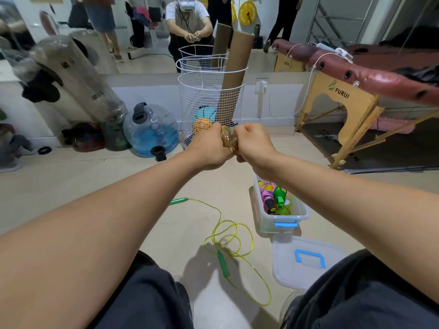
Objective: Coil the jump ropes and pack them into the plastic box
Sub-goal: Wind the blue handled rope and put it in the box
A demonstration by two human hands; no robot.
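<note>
- Now, in the head view, both arms are reaching forward, above and behind the clear plastic box with blue latches (280, 219), which is sitting open on the pale floor.
- The left hand (209, 148) is curling its fingers around a small coiled bundle of translucent amber jump rope (227, 138), held up in the air well above the box.
- The right hand (255, 141) is closing into a fist, touching the same bundle from the other side; whether its fingertips are pinching a strand cannot be told.
- Coiled pink, green and yellow ropes with dark handles (273, 198) are lying inside the box.
- A loose yellow-green jump rope with green handles (225, 236) is sprawling on the floor just left of the box, uncoiled.
- The clear box lid with a blue handle (306, 260) is lying flat on the floor, in front of the box and touching it or nearly so.
- A white wire mesh basket (211, 96) holding balls and a brown cardboard tube is standing behind the box, by the mirror wall.
</note>
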